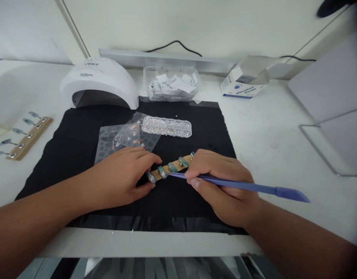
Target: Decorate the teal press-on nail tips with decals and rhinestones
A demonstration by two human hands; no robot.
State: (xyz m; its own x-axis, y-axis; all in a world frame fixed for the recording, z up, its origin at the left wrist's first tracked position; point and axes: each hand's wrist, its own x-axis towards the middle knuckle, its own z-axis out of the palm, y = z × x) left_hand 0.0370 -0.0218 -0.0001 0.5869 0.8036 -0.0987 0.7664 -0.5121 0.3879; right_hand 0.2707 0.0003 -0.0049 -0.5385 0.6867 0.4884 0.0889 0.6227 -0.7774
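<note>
A wooden nail-tip stand (159, 175) lies slanted on the black mat, bearing several green-blue nail tips (173, 167). My left hand (124, 176) grips its left end, thumb on the near side and index finger on the far side. In my right hand (221, 182) are slim purple tweezers (248, 186), pinched between thumb and fingers. Their thin point reaches the second nail tip (162, 172) from the left; whether it touches cannot be made out. A broad, slanted end of the tweezers sticks out to the right. My right hand hides part of the stand's right end.
Behind my hands lie clear sticker sheets (108, 135) and a compartment case of small gems (166, 127). Farther back stand a white nail lamp (99, 79), a plastic tub of white packets (172, 85) and an alcohol pad box (244, 83). Another nail-tip stand (34, 139) is at left.
</note>
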